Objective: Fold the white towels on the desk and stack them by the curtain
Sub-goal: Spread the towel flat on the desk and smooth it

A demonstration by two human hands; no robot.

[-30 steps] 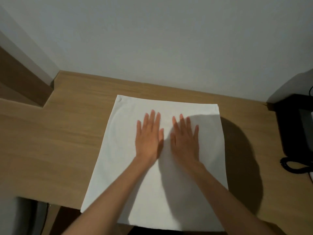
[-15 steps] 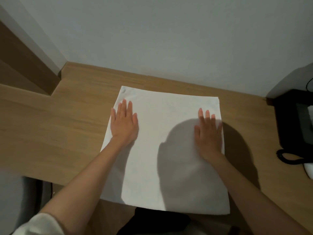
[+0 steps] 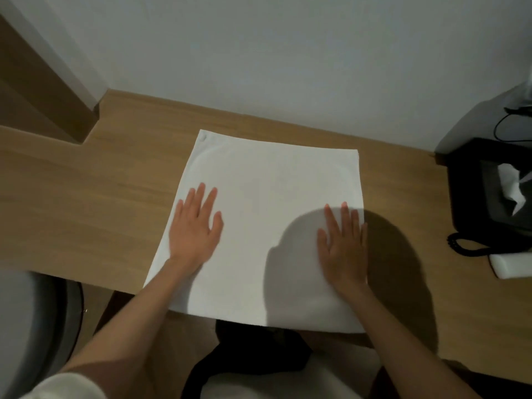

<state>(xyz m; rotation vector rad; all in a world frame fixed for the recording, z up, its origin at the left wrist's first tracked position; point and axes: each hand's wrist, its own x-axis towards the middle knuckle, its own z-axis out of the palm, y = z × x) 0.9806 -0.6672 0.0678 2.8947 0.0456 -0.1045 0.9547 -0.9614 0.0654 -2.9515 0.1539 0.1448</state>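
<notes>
White towel (image 3: 259, 226) lying flat on desk (image 3: 86, 211); left hand (image 3: 193, 228) pressing left margin, right hand (image 3: 344, 246) pressing right margin, fingers straight; near edge seemingly overhanging.

Wooden desk (image 3: 86, 197). 1 white towel (image 3: 273, 182) lies flat on it, its near edge at the desk's front edge. Right of towel, well apart: black tissue box (image 3: 466, 182), coiled black cord (image 3: 457, 246), 1 unidentifiable white oblong object (image 3: 512, 264).

Head view, steeply down, close
</notes>
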